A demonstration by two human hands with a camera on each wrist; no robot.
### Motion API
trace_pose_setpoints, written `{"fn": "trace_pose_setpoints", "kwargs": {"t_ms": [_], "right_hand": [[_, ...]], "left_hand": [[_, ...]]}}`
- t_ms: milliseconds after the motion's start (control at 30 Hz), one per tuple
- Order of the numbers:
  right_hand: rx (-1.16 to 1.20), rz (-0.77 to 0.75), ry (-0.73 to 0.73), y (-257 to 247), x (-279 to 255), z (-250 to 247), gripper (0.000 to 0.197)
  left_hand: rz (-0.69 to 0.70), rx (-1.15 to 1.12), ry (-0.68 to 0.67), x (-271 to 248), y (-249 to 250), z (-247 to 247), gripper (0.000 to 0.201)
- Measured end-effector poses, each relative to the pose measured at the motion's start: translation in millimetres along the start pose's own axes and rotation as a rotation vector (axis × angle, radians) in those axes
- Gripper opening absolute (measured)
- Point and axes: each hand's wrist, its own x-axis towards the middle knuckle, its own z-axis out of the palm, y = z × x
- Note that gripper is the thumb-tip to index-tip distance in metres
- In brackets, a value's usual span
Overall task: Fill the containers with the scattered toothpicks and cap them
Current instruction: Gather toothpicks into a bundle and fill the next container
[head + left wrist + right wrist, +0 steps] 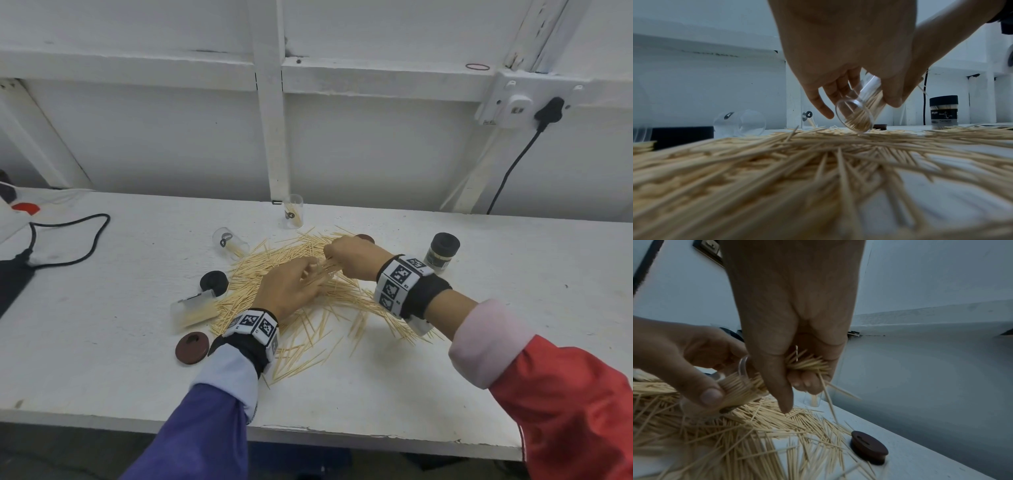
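Loose toothpicks lie in a wide heap on the white table. Over the heap my left hand grips a tilted clear container, partly filled with toothpicks. My right hand grips a bundle of toothpicks at the container's mouth. A clear container stands upright at the back. Another lies on its side, and a third lying container holds toothpicks. A capped container with a black lid stands at the right. A black cap and two brown caps lie loose.
A black cable loops across the table's left part, near a red object. A white post and wall rise right behind the table. A plugged wall socket hangs at the upper right. The table's front edge is chipped.
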Motion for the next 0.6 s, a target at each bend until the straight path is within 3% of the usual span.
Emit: {"fn": "trace_pose_setpoints", "kwargs": {"t_ms": [100,433,600], "right_hand": [[0.034,0.01,0.023,0.3,-2.1,-1.2,0.03],[-0.067,-0.015,0.139,-0.7,-5.2,-2.5,0.019],[0.003,-0.018,0.125,-0.5,-6.1,-1.9,0.013]], "left_hand": [[0.006,0.007,-0.001,-0.2,-1.0,-0.2,0.056],[-0.001,0.015,0.004,-0.3,-1.0,-0.1,0.058],[-0.008,0.004,-0.009,0.5,-2.0,0.5,0.059]]}}
